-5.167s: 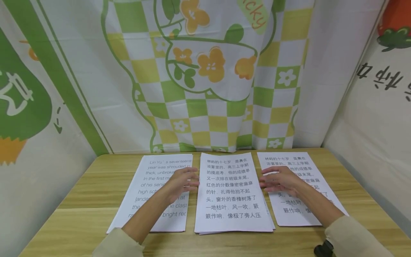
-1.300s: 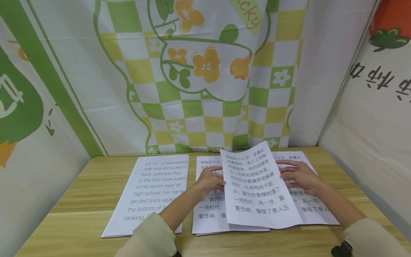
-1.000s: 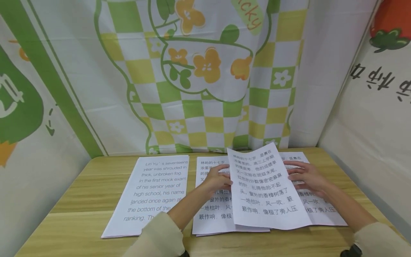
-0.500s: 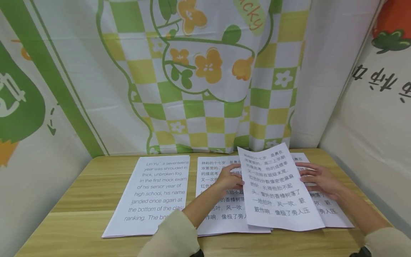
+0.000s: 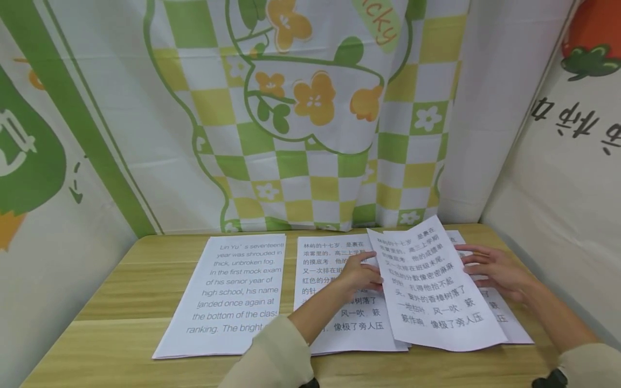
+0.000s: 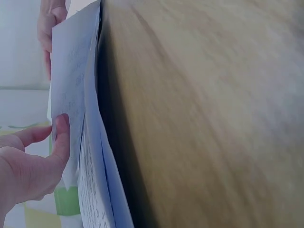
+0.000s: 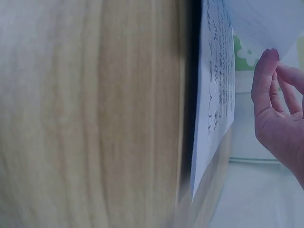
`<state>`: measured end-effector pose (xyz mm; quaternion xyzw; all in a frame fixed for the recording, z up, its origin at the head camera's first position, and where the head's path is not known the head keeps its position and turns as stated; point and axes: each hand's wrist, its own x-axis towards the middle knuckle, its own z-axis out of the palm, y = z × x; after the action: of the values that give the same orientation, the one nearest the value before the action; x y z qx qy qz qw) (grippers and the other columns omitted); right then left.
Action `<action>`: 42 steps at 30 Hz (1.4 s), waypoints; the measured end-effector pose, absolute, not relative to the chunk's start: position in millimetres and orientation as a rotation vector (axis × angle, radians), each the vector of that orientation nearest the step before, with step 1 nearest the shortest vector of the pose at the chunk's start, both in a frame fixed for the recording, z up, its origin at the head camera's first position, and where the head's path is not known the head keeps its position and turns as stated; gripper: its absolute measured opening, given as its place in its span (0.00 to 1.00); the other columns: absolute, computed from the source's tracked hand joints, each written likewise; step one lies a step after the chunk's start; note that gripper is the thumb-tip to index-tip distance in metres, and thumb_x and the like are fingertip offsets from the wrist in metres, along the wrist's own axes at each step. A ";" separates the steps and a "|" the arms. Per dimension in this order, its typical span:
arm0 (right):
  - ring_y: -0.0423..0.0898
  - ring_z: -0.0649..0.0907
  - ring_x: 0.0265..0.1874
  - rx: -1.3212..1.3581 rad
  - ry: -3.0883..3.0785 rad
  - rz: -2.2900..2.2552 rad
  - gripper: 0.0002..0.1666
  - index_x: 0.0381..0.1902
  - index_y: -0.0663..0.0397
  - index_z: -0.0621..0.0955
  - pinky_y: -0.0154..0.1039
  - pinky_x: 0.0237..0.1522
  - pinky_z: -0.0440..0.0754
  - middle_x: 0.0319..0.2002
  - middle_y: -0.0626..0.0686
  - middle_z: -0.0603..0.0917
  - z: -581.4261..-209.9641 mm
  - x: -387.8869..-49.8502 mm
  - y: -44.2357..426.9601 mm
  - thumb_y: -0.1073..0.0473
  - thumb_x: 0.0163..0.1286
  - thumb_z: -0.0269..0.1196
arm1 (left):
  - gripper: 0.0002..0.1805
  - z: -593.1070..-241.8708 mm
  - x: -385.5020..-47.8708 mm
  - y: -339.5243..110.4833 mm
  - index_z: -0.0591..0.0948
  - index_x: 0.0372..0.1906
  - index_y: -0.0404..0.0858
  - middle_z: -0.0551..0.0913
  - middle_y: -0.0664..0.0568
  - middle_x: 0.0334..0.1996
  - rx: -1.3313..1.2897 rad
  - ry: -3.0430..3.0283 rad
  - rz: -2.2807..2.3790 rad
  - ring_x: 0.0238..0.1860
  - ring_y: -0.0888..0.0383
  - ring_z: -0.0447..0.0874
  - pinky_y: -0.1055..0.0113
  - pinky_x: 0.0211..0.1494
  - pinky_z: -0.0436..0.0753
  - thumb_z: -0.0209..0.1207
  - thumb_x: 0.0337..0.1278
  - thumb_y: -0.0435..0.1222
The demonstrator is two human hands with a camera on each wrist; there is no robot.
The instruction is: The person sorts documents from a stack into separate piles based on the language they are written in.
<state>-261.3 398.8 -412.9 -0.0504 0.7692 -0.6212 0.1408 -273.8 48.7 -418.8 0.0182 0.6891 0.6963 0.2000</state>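
A printed sheet (image 5: 432,291) with Chinese text is raised off the table, slightly bent and tilted. My left hand (image 5: 360,277) pinches its left edge; in the left wrist view that hand (image 6: 35,164) has its thumb on the paper's face. At the right edge my right hand (image 5: 499,272) pinches the sheet, and the right wrist view shows this hand (image 7: 280,104) with thumb and a fingertip together at the paper. Under the sheet lie parts of the middle stack (image 5: 339,337) and the right-hand stack (image 5: 516,330), both with Chinese text.
A stack with English text (image 5: 228,296) lies at the left of the wooden table (image 5: 111,302). Behind the table hangs a green and yellow checked cloth (image 5: 301,178). Printed cloth walls (image 5: 548,188) stand at both sides.
Both hands have moved to the right with the sheet, from over the middle stack to partly over the right-hand one. More of the middle stack shows.
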 end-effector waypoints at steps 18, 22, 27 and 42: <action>0.45 0.89 0.43 -0.188 2.205 -1.847 0.26 0.57 0.26 0.81 0.42 0.43 0.91 0.49 0.38 0.88 -411.1 -258.6 425.3 0.68 0.77 0.59 | 0.36 -415.1 -264.7 67.9 0.67 0.73 0.25 0.80 0.44 0.48 0.078 1.787 1.960 0.43 0.48 0.90 0.61 0.51 0.90 0.64 0.59 0.20; 0.42 0.88 0.43 -0.092 2.279 -1.819 0.23 0.58 0.31 0.81 0.41 0.43 0.90 0.46 0.37 0.87 -412.3 -258.4 425.9 0.67 0.76 0.61 | 0.33 -414.4 -263.6 69.8 0.68 0.71 0.22 0.83 0.43 0.46 0.093 1.851 1.896 0.44 0.49 0.89 0.62 0.54 0.89 0.64 0.61 0.24; 0.41 0.88 0.41 -0.006 2.329 -1.813 0.22 0.57 0.38 0.83 0.40 0.43 0.91 0.43 0.37 0.87 -413.9 -257.8 426.1 0.69 0.74 0.62 | 0.31 -415.2 -262.4 70.4 0.70 0.69 0.21 0.83 0.42 0.44 0.085 1.867 1.870 0.46 0.48 0.89 0.60 0.54 0.89 0.64 0.63 0.27; 0.40 0.88 0.37 0.068 2.504 -1.683 0.28 0.66 0.77 0.73 0.41 0.39 0.91 0.41 0.42 0.89 -418.0 -256.3 422.2 0.65 0.74 0.64 | 0.30 -410.4 -258.1 67.0 0.74 0.69 0.29 0.84 0.46 0.46 0.140 2.002 1.742 0.44 0.51 0.88 0.62 0.51 0.90 0.65 0.63 0.32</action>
<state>-256.3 422.2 -418.0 0.0223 0.8281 -0.5566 0.0621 -258.1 67.0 -410.4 0.0510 0.7314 0.6363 0.2399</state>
